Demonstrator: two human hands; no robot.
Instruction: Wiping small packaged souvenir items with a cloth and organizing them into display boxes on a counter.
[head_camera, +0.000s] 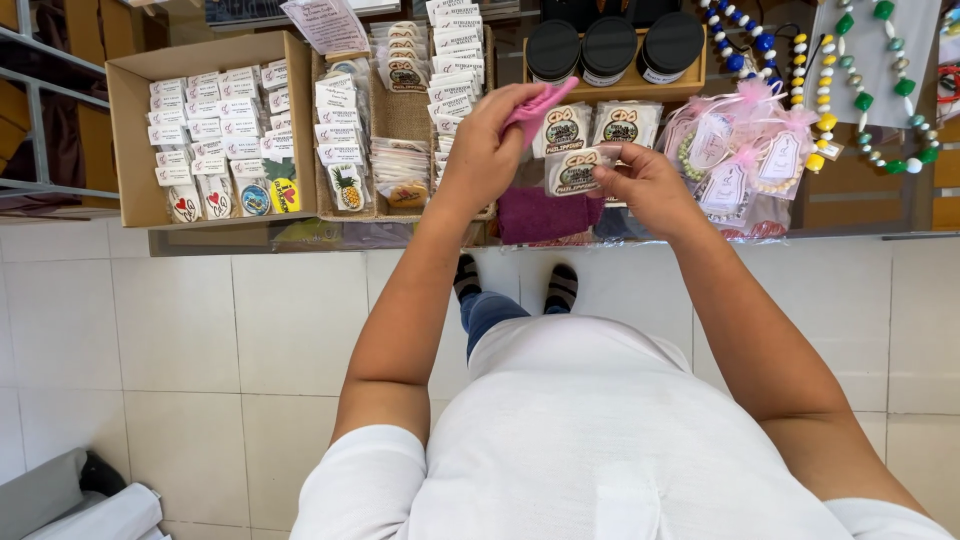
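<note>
over the worktop (250, 240): both hands raised above the displayed goods
left hand (487, 143): clenched on a pink strip (538, 104)
right hand (648, 183): pinching a small clear packet (574, 172) by its edge
packet: between the hands, above a purple cloth (545, 214)
left side: cardboard box (125, 140) of carded trinkets
right side: pink-ribboned bags (730, 150), bead necklaces (860, 90)

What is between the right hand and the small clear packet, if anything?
Nothing visible: the right hand already pinches the small clear packet at its edge. The left hand holds a pink strip just above it.
</note>
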